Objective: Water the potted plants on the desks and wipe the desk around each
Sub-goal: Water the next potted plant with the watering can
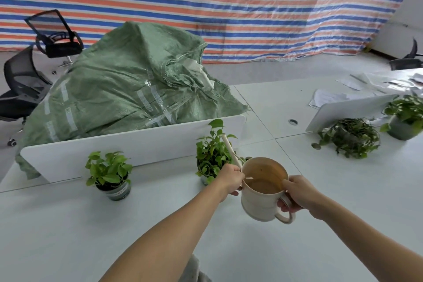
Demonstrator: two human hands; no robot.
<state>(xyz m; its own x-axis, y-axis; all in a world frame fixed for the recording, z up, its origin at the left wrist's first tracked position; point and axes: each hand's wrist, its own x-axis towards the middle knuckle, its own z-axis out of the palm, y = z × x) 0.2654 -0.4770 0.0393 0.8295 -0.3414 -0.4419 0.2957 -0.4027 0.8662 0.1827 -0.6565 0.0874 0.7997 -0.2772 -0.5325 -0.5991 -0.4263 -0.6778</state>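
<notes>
A beige watering can point(263, 199) with water inside hangs above the white desk point(68, 224). Its long spout point(230, 150) reaches up into the leaves of a potted plant point(211, 155) by the divider. My right hand point(297, 193) grips the can's handle. My left hand point(230, 178) holds the can at the base of the spout. A second potted plant point(109, 174) in a grey pot stands to the left. Two more plants sit at the right: a tangled dark one point(352, 136) and a leafy one point(405, 117) in a grey pot.
A white divider panel point(114, 151) runs behind the plants, with a big green woven sack point(119, 84) beyond it. A second panel point(343, 110) leans at the right near loose papers point(332, 96). Office chairs point(55, 36) stand at the back left before a striped tarp.
</notes>
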